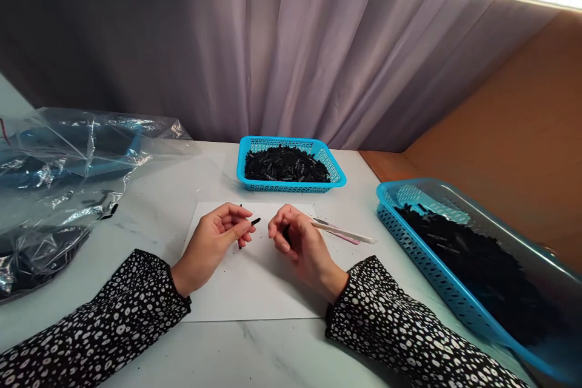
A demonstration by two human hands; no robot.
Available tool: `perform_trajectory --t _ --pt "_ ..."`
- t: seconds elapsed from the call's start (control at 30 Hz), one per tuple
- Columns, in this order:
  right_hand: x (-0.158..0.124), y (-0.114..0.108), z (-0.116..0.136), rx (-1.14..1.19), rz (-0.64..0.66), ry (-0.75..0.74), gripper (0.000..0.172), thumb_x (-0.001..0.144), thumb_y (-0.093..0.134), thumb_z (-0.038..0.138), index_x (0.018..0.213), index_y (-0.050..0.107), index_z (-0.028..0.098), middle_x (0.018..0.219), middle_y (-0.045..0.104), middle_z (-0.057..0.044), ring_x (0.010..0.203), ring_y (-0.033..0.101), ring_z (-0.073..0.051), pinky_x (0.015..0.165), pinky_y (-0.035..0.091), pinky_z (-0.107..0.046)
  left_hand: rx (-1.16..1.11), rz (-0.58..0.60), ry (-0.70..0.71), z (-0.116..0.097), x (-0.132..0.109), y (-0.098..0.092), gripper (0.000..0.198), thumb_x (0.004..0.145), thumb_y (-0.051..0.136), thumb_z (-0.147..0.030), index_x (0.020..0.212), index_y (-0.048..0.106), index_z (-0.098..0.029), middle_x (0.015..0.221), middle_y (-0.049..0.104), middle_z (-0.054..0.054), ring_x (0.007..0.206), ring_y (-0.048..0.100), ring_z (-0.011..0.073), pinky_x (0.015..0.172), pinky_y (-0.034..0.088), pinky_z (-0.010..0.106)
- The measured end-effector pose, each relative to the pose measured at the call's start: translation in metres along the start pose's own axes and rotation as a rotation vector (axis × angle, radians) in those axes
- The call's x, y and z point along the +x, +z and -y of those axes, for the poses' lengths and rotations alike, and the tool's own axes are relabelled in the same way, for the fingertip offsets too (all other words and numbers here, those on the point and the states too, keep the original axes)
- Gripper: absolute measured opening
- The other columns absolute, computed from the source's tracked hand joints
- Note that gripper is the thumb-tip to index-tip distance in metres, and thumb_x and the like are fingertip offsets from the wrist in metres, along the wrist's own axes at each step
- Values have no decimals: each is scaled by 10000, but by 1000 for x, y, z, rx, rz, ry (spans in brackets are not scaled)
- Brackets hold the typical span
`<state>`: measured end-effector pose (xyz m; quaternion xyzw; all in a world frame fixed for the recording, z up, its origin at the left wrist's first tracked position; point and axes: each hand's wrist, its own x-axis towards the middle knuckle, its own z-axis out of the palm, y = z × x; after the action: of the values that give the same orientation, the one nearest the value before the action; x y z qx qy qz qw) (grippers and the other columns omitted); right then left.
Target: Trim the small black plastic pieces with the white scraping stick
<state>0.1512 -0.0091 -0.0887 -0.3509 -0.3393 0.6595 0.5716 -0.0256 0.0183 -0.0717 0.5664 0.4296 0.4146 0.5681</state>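
Pinched between the thumb and fingers of my left hand (224, 231) is a small black plastic strip (256, 222), its tip pointing right. Another thin black strip (240, 246) shows just below those fingers, partly hidden by them. My right hand (300, 236) is curled, a short gap away; something dark sits within its fingers, mostly hidden. Behind the right hand a pale slender stick-like tool (350, 233) slants out to the right, and I cannot tell whether the hand touches it. Both hands are over a white sheet (254, 297).
A blue perforated basket (291, 187) heaped with small black pieces (286, 163) stands at the back. To the right is a larger blue basket (427, 260) of black pieces (482, 267). Clear plastic bags (91, 176) lie on the left. A grey curtain (309, 54) hangs behind.
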Motion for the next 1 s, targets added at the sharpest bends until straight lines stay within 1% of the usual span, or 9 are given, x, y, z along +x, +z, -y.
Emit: perform_trajectory --t 0.17,0.3,0.43,0.53,0.6,0.7,0.8,0.93,1.0 --pt "0 -2 -3 -273 -2 -93 273 800 749 457 863 687 199 548 359 91 477 235 -89 463 186 -245 -27 22 14 -1 -3 0 180 839 750 -303 927 634 -198 707 711 -3 676 662 148 587 515 245" --pt "2 -6 -4 -485 10 -263 213 800 757 425 882 774 229 605 519 27 573 393 -142 552 324 -286 -21 24 34 0 -5 3 181 836 754 -301 892 613 -202 724 701 -7 681 671 146 578 508 238" --pt "4 -7 -5 -487 -1 -283 222 807 758 453 852 786 238 686 635 -10 638 479 -169 615 388 -311 25 68 59 -4 -1 1 164 874 688 -343 905 601 -207 719 687 1 675 669 168 590 512 267" --pt "5 -7 -7 -408 -23 -231 307 773 786 524 805 763 220 641 589 5 577 432 -140 544 338 -283 336 218 111 -18 6 -15 179 955 508 -333 934 647 -222 820 700 28 730 647 186 657 511 301" --pt "6 -7 -7 -330 -34 -152 380 744 795 581 784 736 208 541 458 49 494 323 -107 470 240 -261 697 342 171 -29 10 -31 178 902 551 -257 994 704 -253 999 685 38 912 645 221 773 490 314" --pt "5 -5 -6 -242 -43 -69 425 726 799 610 788 711 199 499 292 99 453 185 -79 442 128 -254 975 491 60 -38 12 -52 456 776 689 -219 1220 667 -322 972 615 -4 843 639 214 729 456 271" --pt "2 -3 -3 -219 -43 -64 419 727 803 595 784 705 191 522 282 100 464 165 -74 448 117 -253 1043 555 46 -33 13 -56 490 751 688 -180 1212 653 -342 920 545 -28 712 592 177 645 409 243" --pt "2 -1 -3 -197 -36 -71 434 710 811 605 757 677 195 520 279 106 462 153 -69 446 117 -253 953 528 128 -15 17 -44 159 850 589 -187 960 671 -269 881 561 -17 734 578 178 665 405 258" --pt "3 -1 -4 -192 -32 -76 440 704 814 611 741 661 199 510 266 110 460 143 -69 442 111 -253 924 485 149 -9 18 -38 85 876 563 -201 844 634 -237 859 571 -8 762 579 188 684 416 272"
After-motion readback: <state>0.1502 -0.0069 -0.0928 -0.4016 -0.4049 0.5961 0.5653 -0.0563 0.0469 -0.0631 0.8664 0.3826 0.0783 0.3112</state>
